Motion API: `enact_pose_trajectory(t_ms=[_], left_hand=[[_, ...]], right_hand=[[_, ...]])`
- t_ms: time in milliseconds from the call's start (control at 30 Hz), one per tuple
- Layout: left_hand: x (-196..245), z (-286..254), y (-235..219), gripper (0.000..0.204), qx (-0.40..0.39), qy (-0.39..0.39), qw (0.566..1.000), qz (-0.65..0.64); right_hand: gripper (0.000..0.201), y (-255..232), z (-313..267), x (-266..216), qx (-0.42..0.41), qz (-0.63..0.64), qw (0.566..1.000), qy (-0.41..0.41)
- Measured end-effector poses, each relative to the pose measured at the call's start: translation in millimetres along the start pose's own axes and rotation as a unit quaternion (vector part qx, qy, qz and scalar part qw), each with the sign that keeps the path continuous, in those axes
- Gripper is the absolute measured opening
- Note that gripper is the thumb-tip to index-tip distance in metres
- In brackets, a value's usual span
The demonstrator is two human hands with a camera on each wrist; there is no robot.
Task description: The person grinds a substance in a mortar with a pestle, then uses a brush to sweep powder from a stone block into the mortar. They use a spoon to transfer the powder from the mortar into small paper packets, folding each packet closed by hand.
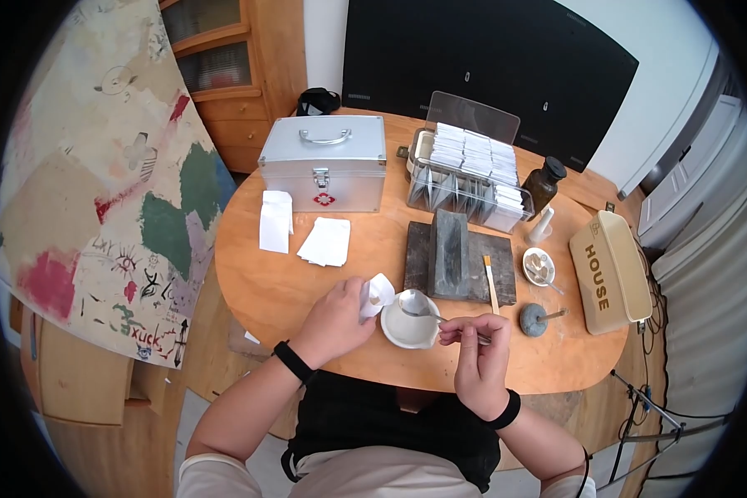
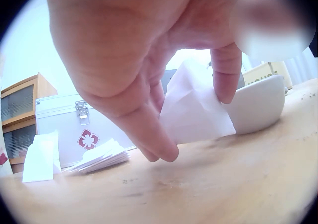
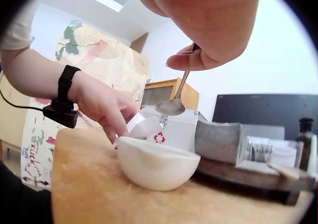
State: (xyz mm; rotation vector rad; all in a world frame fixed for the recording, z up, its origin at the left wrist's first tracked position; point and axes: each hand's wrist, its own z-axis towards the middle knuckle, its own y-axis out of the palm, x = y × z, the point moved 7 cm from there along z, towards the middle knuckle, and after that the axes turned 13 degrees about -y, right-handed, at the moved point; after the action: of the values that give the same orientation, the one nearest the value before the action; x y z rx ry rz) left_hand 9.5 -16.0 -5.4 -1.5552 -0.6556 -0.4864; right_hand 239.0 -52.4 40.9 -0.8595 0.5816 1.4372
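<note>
My left hand point(image 1: 334, 322) holds a small white paper packet point(image 1: 378, 296) between thumb and fingers, its open mouth turned toward the white bowl. In the left wrist view the packet point(image 2: 194, 107) stands low over the table, right at the bowl's side. The white bowl point(image 3: 158, 167), which has a pouring lip, sits on the table near its front edge. My right hand point(image 1: 483, 358) pinches the handle of a metal spoon point(image 3: 172, 106). The spoon's head hangs above the bowl, close to the packet's mouth.
Behind stand a silver first-aid case point(image 1: 324, 166), folded white papers point(image 1: 325, 241) and a clear box of packets point(image 1: 473, 158). A grey stone block point(image 1: 450, 253) rests on a dark board. To the right are a brush point(image 1: 490, 282), small dish point(image 1: 527, 264), round stone point(image 1: 532, 320) and HOUSE tin point(image 1: 602, 274).
</note>
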Motion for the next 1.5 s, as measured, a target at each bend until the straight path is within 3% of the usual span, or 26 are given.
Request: enact_pose_trajectory(t_ms=[33,100,133,167,233,400,467,600,833,900,933,967,1033,1100,1167,1233,1300,1500], left_hand=[[0,-1,2,0.054,-0.013,-0.005,1.000,0.006],[7,-4,1,0.055,-0.014,0.004,1.000,-0.004],[10,-5,0,0.057,-0.013,0.012,1.000,-0.016],[10,-5,0,0.057,-0.013,0.013,1.000,-0.015],[13,-7,-2,0.059,-0.001,0.038,0.999,-0.022],[13,-8,-1,0.059,-0.005,0.045,0.999,-0.029],[11,-7,0,0.059,-0.007,0.043,0.999,-0.028],[-6,-1,3,0.057,-0.007,0.018,0.999,-0.044],[-13,6,-10,0.058,0.002,-0.020,0.998,-0.059],[-16,11,-24,0.060,0.029,-0.029,0.998,-0.037],[-16,15,-33,0.062,0.052,-0.034,0.998,-0.018],[-19,21,-40,0.062,0.056,-0.033,0.998,-0.013],[-41,35,-53,0.062,0.062,-0.086,0.994,-0.022],[-49,43,-68,0.069,0.087,-0.083,0.993,0.001],[-60,46,-86,0.071,0.134,-0.139,0.981,-0.038],[-62,48,-94,0.066,0.166,-0.118,0.979,-0.014],[-62,48,-100,0.052,0.148,-0.160,0.976,-0.021],[-88,55,-106,0.040,0.202,-0.157,0.966,0.033]], right_hand=[[0.012,0,4,-3,0.002,-0.001,1.000,0.000],[0.018,20,13,-27,-0.138,-0.105,0.973,-0.152],[0.030,28,16,-34,-0.190,-0.129,0.951,-0.206],[0.030,27,16,-34,-0.189,-0.129,0.951,-0.206],[0.040,39,9,-37,-0.281,-0.190,0.898,-0.282],[0.044,43,9,-39,-0.333,-0.231,0.864,-0.299],[0.041,32,11,-44,-0.275,-0.208,0.888,-0.304],[0.031,6,10,-26,-0.181,-0.175,0.940,-0.232],[0.021,9,2,8,-0.265,-0.109,0.953,-0.093],[0.013,-6,9,18,-0.193,-0.081,0.978,0.003],[0.009,-10,15,24,-0.159,-0.077,0.984,0.004],[0.009,-13,17,28,-0.157,-0.072,0.985,0.000],[0.009,-21,18,51,-0.146,-0.051,0.983,0.102],[0.009,-23,18,55,-0.155,-0.062,0.981,0.096],[0.009,-22,17,51,-0.198,-0.117,0.970,0.081],[0.009,-22,18,50,-0.201,-0.118,0.969,0.083],[0.009,-23,18,50,-0.205,-0.121,0.967,0.086],[0.011,-22,20,41,-0.238,-0.170,0.955,0.049]])
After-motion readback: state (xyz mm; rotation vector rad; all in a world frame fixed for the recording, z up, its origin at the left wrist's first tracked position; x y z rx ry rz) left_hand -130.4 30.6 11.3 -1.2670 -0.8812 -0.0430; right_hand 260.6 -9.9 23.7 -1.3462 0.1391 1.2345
